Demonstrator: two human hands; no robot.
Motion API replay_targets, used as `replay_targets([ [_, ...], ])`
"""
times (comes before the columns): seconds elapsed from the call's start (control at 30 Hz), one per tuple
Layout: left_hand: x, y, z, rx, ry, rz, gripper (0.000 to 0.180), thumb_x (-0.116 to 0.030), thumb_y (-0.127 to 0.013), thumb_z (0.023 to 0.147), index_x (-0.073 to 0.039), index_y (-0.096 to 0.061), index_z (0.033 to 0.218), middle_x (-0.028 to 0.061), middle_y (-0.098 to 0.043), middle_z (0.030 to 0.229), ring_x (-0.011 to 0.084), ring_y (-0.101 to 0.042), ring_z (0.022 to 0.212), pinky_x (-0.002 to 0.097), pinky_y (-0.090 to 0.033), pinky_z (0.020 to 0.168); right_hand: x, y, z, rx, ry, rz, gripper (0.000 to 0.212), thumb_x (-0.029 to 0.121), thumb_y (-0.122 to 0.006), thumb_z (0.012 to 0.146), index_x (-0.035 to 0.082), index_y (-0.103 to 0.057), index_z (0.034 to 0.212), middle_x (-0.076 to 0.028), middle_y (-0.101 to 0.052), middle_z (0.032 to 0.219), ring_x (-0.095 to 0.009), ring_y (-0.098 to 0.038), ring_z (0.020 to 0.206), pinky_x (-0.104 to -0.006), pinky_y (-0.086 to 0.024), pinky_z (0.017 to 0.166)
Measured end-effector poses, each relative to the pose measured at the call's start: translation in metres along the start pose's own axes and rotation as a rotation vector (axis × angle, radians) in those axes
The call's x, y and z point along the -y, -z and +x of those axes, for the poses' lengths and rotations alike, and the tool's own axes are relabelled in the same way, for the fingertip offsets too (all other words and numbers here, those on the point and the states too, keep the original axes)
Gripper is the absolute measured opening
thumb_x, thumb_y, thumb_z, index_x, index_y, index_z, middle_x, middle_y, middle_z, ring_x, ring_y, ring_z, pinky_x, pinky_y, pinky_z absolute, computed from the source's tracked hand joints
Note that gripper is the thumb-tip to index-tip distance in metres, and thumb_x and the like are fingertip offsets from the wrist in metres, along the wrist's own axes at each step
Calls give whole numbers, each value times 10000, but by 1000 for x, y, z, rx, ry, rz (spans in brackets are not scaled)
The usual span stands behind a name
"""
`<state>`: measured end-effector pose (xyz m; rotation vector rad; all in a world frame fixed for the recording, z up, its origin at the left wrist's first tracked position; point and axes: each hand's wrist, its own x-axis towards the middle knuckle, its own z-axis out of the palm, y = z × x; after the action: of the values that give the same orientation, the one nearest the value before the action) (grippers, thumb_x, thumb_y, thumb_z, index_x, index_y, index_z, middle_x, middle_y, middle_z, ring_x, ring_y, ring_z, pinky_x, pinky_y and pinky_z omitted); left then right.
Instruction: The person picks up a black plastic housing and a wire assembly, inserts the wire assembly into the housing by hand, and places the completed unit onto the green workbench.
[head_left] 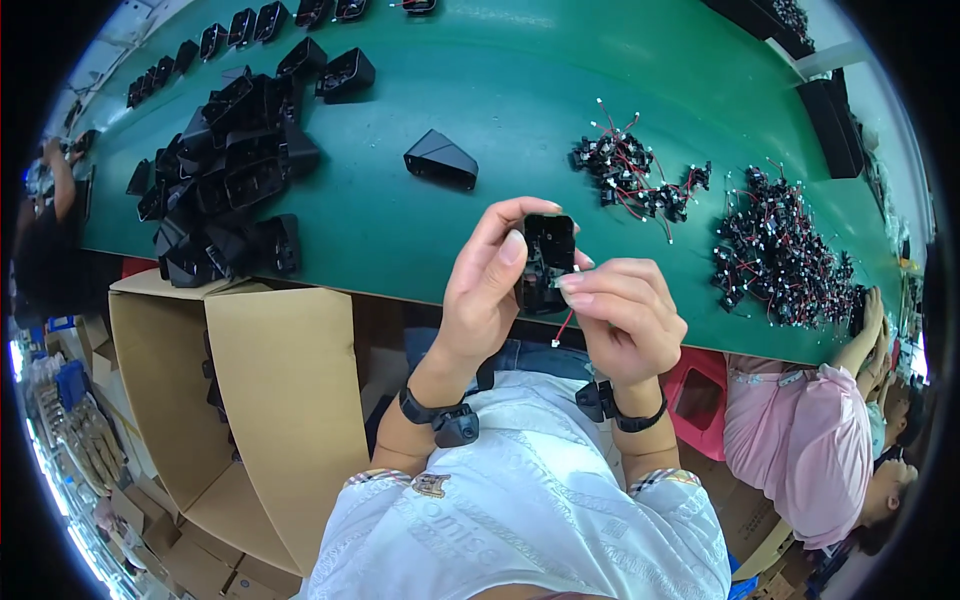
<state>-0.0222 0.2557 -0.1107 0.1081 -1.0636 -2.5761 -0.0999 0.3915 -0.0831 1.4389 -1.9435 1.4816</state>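
My left hand [487, 275] grips a black plastic housing [548, 240] by its side, its open hollow facing up at me. At the housing's lower right edge, my right hand [625, 312] pinches a small part with a red wire that ends in a white connector [556, 343]. Its fingertips cover most of that part, so I cannot make out its shape. Beyond my hands, a single wedge-shaped black housing [441, 160] lies on the green table [480, 90].
Many black housings [235, 150] are heaped at the left, with a row [240, 28] behind. Small wired parts lie in a nearer pile [630, 170] and a larger pile [780, 250] at right. An open cardboard box [285, 400] stands lower left. A person in pink [800, 440] sits at right.
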Motion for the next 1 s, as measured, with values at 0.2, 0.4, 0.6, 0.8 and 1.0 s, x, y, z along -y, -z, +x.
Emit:
replay_targets([
  [0.2, 8, 6, -2, -42, -44, 133, 535, -422, -485, 1060, 31, -456, 1342, 214, -600, 1222, 269, -673, 1018, 381, -546, 914, 2, -12, -3, -9, -9, 26, 246, -86, -824, 725, 57, -692, 875, -88, -759, 899, -231, -674, 782, -348, -593, 747],
  [0.4, 11, 12, -2, -90, -106, 314, 517, -428, -487, 1063, 33, -500, 1297, 197, -632, 1176, 227, -663, 1001, 362, -541, 895, -10, -15, 1, 29, 13, 5, 261, -88, -824, 704, 75, -709, 872, -59, -770, 902, -221, -655, 763, -302, -547, 688],
  [0.6, 15, 9, -2, -181, -160, 394, 468, -396, -442, 1075, 27, -519, 1260, 183, -650, 1115, 188, -666, 915, 340, -552, 840, 2, -15, 2, 126, -104, -25, 276, -65, -797, 692, 67, -728, 924, -38, -775, 925, -241, -643, 856, -339, -529, 793],
  [0.8, 9, 4, 1, -187, -99, 171, 416, -373, -442, 1087, 5, -535, 1234, 108, -653, 1015, 117, -647, 711, 246, -542, 611, 15, -3, 9, 234, -288, -92, 362, 121, -855, 680, 61, -739, 1018, -134, -599, 1348, -359, -557, 1216, -445, -489, 963],
  [1.0, 15, 14, 0, -87, -109, 210, 416, -359, -447, 1084, 19, -523, 1241, 105, -638, 1022, 127, -647, 797, 261, -535, 692, 6, -7, 5, 296, -119, -130, 356, 169, -877, 635, 74, -753, 956, -168, -585, 1369, -398, -530, 1253, -488, -475, 1013],
])
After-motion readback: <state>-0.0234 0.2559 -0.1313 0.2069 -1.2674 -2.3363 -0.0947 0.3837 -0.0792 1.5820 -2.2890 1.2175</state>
